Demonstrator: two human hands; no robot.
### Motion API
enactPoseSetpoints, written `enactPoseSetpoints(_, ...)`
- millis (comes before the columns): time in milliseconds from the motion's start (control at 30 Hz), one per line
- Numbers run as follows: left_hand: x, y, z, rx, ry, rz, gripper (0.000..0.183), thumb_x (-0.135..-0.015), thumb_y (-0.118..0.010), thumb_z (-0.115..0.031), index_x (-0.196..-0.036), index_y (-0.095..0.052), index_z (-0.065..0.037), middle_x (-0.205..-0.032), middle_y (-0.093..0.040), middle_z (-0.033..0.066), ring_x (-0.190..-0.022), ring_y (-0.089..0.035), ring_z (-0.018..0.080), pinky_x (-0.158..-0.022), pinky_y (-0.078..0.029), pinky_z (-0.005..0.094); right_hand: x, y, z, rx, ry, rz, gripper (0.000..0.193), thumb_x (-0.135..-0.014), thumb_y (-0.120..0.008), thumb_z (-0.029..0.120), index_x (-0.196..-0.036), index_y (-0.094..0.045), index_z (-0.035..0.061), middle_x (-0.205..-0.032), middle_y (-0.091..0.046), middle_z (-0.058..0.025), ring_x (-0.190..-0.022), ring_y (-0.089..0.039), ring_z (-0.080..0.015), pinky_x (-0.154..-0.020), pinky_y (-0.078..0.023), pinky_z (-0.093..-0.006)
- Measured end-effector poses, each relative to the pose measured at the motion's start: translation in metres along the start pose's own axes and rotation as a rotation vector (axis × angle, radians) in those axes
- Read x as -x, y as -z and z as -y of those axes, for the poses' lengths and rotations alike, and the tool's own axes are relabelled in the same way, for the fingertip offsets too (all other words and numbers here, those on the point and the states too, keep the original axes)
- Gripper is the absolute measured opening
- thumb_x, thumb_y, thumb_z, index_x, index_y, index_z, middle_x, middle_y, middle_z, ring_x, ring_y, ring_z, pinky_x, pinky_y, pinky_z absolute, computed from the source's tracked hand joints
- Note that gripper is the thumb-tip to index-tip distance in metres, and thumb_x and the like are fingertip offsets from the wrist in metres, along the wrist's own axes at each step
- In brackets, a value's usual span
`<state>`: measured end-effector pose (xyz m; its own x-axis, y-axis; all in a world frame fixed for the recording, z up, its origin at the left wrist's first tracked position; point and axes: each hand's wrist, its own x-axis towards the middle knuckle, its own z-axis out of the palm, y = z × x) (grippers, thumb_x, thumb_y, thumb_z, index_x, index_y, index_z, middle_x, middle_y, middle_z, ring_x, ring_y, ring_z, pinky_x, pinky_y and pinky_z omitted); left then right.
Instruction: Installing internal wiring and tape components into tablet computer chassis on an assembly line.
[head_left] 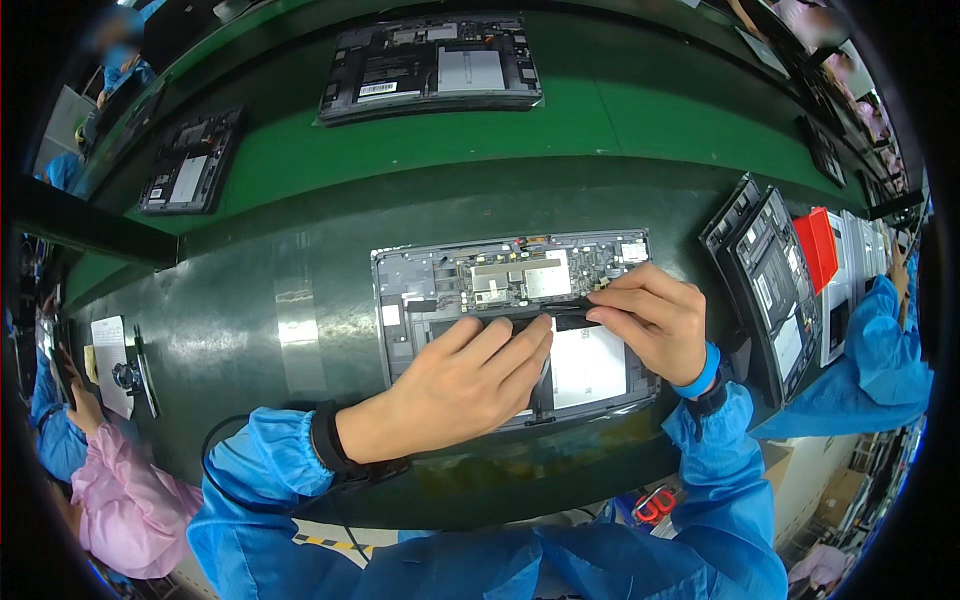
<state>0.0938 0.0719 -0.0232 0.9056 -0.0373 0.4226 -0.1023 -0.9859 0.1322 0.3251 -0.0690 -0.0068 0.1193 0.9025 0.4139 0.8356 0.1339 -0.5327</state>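
In front of me lies an opened laptop base [400, 350], its circuit board [520, 277] bare along the far side and a battery with a white label [590, 368] on the near side. My left hand [462, 385] rests over the near-left half, fingers stretched out with their tips by the battery's far edge, hiding part of it. Thumb and forefinger of my right hand [655, 320] pinch the end of a thin black strip [568, 308] between board and battery; its exact kind is too small to tell. A black band circles my left wrist, a blue one my right.
Opened laptop bases [775, 285] lean stacked at the right beside a red bin [818, 250]. Another opened base [430, 75] and a smaller one [190, 165] lie on the green strip beyond. Paper [112, 365] and a pen-like tool [146, 372] lie left, near a co-worker's pink sleeve [130, 500].
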Motion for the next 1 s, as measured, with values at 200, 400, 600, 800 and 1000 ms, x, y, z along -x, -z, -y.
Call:
enactPoseSetpoints(200,0.001,-0.003,0.001,-0.005,-0.005,-0.011,0.041,-0.083,-0.076,-0.017,-0.12,-0.072,0.0,-0.131,-0.067,0.0067,-0.096,-0.06,0.0196,-0.079,-0.049,0.0322,0.0,-0.001,-0.001,0.001,-0.003,0.009,0.02,-0.079,-0.087,0.008,-0.098,-0.081,0.0039,-0.088,-0.071,-0.0065,-0.069,-0.071,-0.0191,-0.057,-0.055,-0.0308)
enactPoseSetpoints(400,0.0,-0.005,0.002,-0.002,-0.012,-0.019,0.04,-0.083,-0.075,-0.018,-0.119,-0.072,0.0,-0.131,-0.067,0.0066,-0.095,-0.06,0.0193,-0.078,-0.048,0.0319,0.001,-0.002,-0.001,-0.001,-0.01,0.001,0.019,-0.08,-0.087,0.008,-0.097,-0.081,0.0036,-0.087,-0.071,-0.0063,-0.068,-0.07,-0.0192,-0.057,-0.055,-0.0307)
enactPoseSetpoints(600,0.0,-0.008,0.003,-0.004,-0.004,-0.022,0.041,-0.082,-0.076,-0.018,-0.119,-0.072,-0.001,-0.131,-0.068,0.0065,-0.093,-0.06,0.0193,-0.078,-0.048,0.0322,0.001,-0.002,-0.003,0.014,-0.009,-0.003,0.02,-0.08,-0.087,0.009,-0.097,-0.08,0.003,-0.088,-0.071,-0.0063,-0.068,-0.07,-0.0196,-0.057,-0.055,-0.0312)
enactPoseSetpoints(800,-0.001,-0.009,0.004,-0.022,-0.006,-0.041,0.04,-0.082,-0.076,-0.018,-0.118,-0.072,-0.001,-0.131,-0.068,0.0061,-0.091,-0.059,0.019,-0.074,-0.047,0.0326,-0.009,0.01,0.008,0.151,-0.13,0.081,0.018,-0.089,-0.081,0.011,-0.101,-0.071,0.0019,-0.088,-0.072,-0.0106,-0.07,-0.072,-0.0245,-0.059,-0.056,-0.0336)
enactPoseSetpoints(1000,-0.003,-0.01,0.007,0.013,-0.002,-0.073,0.037,-0.082,-0.076,-0.019,-0.115,-0.073,-0.001,-0.129,-0.069,0.0061,-0.091,-0.06,0.0193,-0.074,-0.047,0.0328,-0.021,0.022,0.016,-0.022,-0.382,0.167,0.02,-0.097,-0.075,0.018,-0.098,-0.071,-0.002,-0.081,-0.073,-0.0151,-0.064,-0.07,-0.0264,-0.06,-0.054,-0.0327)
